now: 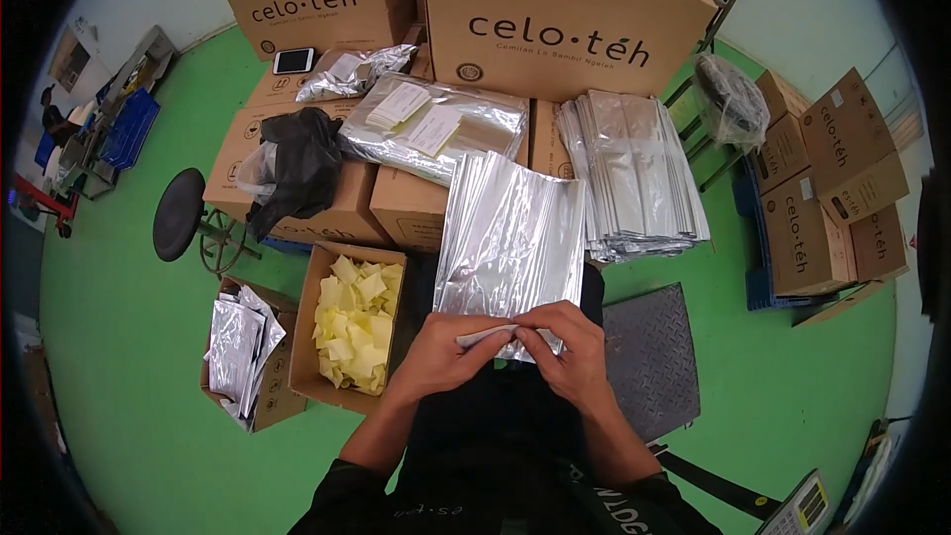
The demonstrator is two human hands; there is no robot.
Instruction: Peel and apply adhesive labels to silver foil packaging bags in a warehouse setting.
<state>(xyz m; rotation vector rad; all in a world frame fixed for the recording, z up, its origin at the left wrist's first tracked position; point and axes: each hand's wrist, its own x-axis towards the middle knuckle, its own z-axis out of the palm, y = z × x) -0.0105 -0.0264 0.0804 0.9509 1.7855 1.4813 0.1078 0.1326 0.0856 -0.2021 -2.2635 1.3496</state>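
Observation:
My left hand [444,355] and my right hand [565,347] meet over my lap, both pinching the near edge of a silver foil pouch [510,238] that lies on top of a stack of the same pouches. A small white slip [485,336] shows between the fingers of both hands at the pouch's mouth. Just left of my left hand stands an open cardboard box of pale yellow packets [355,322].
A second stack of foil pouches [634,173] lies on cartons to the right. A box of crumpled foil bags [243,347] sits at far left. Large cartons [555,20] stand behind, with a phone [293,60], a black bag [302,163], a stool [180,213] and a platform scale [649,357].

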